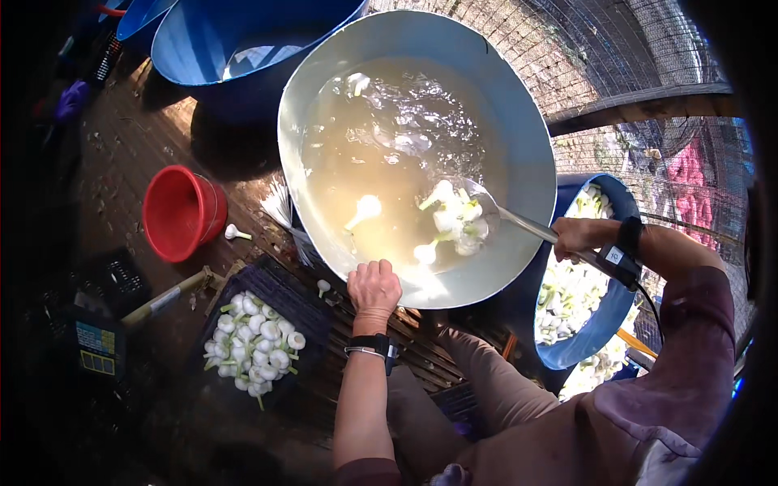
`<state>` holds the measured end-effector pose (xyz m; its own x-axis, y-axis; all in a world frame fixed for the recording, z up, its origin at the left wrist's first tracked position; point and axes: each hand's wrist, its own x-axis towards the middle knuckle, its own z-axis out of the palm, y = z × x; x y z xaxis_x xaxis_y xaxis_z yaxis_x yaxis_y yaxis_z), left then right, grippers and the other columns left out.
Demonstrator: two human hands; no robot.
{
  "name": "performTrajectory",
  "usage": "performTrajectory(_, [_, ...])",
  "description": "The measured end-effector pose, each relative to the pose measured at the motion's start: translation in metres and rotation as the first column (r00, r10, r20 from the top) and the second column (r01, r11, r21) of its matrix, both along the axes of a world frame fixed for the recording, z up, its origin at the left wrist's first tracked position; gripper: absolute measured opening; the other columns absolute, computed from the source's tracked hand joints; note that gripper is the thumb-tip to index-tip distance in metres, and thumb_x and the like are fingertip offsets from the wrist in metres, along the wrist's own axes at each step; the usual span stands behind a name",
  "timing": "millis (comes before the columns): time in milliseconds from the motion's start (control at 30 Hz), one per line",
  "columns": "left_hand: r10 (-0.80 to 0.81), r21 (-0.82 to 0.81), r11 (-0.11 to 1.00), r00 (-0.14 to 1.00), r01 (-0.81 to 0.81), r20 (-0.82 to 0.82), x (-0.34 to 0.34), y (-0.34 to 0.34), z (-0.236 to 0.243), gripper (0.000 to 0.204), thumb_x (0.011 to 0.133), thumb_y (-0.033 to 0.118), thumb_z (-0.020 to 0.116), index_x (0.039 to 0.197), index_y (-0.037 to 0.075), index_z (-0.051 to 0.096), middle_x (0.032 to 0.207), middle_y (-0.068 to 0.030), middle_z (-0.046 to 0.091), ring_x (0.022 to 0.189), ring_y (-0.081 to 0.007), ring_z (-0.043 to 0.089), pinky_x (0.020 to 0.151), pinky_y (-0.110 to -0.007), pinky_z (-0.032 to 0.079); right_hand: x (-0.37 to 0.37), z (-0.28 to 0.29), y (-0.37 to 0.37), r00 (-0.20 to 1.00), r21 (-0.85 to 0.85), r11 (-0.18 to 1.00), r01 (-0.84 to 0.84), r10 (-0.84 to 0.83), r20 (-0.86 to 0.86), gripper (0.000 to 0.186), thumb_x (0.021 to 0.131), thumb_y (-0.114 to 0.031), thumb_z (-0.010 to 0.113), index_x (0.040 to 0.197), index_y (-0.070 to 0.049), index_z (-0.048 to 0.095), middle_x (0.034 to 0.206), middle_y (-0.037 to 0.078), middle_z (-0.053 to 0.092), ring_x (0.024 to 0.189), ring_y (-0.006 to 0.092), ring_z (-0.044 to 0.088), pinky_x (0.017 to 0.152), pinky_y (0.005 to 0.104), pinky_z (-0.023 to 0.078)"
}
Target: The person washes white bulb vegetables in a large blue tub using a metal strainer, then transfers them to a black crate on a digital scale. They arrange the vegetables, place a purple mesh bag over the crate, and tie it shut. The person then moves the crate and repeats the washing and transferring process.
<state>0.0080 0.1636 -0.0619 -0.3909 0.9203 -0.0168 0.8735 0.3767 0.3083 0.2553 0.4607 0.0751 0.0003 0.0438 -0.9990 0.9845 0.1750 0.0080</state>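
Note:
A large round tub (531,162) holds cloudy, rippling water. My left hand (374,289) is closed over its near rim, fingers curled on the edge. In my right hand (577,236) is the handle of a long metal scoop (525,224), reaching in over the tub's right side. Several white bulbs (458,220) with short green stems, like fresh garlic, are clustered at the scoop's head, which they and the water partly hide. A single bulb (369,206) floats to their left, and another pale one (357,83) is near the far side.
A blue barrel (626,304) full of bulbs stands at the right, below my right forearm. At the lower left, a dark crate (296,296) has a heap of bulbs (255,344). A red bucket (174,215) and loose bulb (237,232) lie left; a blue tub (182,57) stands behind.

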Motion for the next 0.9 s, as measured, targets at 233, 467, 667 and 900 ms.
performTrajectory(233, [-0.037, 0.029, 0.999, 0.999, 0.036, 0.040, 0.005, 0.002, -0.010, 0.012, 0.064, 0.017, 0.064, 0.067, 0.012, 0.053, 0.068, -0.0044, 0.053, 0.070, -0.0245, 0.053, 0.063, -0.039, 0.039, 0.012, -0.084, -0.088, 0.637, -0.547, 0.526, 0.651, -0.771, 0.017, 0.015, 0.085, -0.014, 0.056, 0.084, 0.001, 0.060, 0.067, 0.000, 0.050, 0.056, 0.0099, 0.051, 0.049, 0.0267, 0.044])
performTrajectory(467, [-0.060, 0.045, 0.997, 0.997, 0.058, 0.052, 0.000, 0.003, -0.002, 0.014, 0.061, 0.015, 0.064, 0.066, 0.013, 0.052, 0.065, -0.0041, 0.050, 0.067, -0.0243, 0.051, 0.060, -0.039, 0.038, -0.075, -0.121, -0.133, 0.064, -0.759, -0.213, 0.615, -0.946, 0.317, 0.007, 0.086, -0.011, 0.050, 0.088, -0.006, 0.045, 0.068, -0.002, 0.041, 0.050, 0.0084, 0.039, 0.043, 0.0236, 0.034])
performTrajectory(667, [-0.094, 0.075, 0.993, 0.995, 0.092, 0.032, -0.001, 0.006, 0.002, 0.014, 0.061, 0.015, 0.063, 0.065, 0.013, 0.050, 0.065, -0.0043, 0.049, 0.066, -0.0244, 0.051, 0.060, -0.038, 0.038, -0.112, -0.165, -0.073, -0.101, -0.786, -0.169, 0.595, -0.986, 0.136, 0.012, 0.086, -0.019, 0.048, 0.091, -0.007, 0.047, 0.067, -0.002, 0.044, 0.051, 0.0081, 0.042, 0.042, 0.0232, 0.038])
performTrajectory(900, [-0.116, 0.076, 0.991, 0.993, 0.114, 0.020, 0.000, 0.005, 0.003, 0.014, 0.061, 0.016, 0.062, 0.066, 0.012, 0.050, 0.067, -0.0045, 0.049, 0.067, -0.0245, 0.050, 0.060, -0.038, 0.038, -0.111, -0.127, -0.053, 0.013, -0.589, 0.206, 0.781, -0.949, -0.316, 0.005, 0.081, -0.009, 0.053, 0.083, -0.007, 0.048, 0.063, 0.000, 0.046, 0.045, 0.0088, 0.046, 0.037, 0.0227, 0.039])
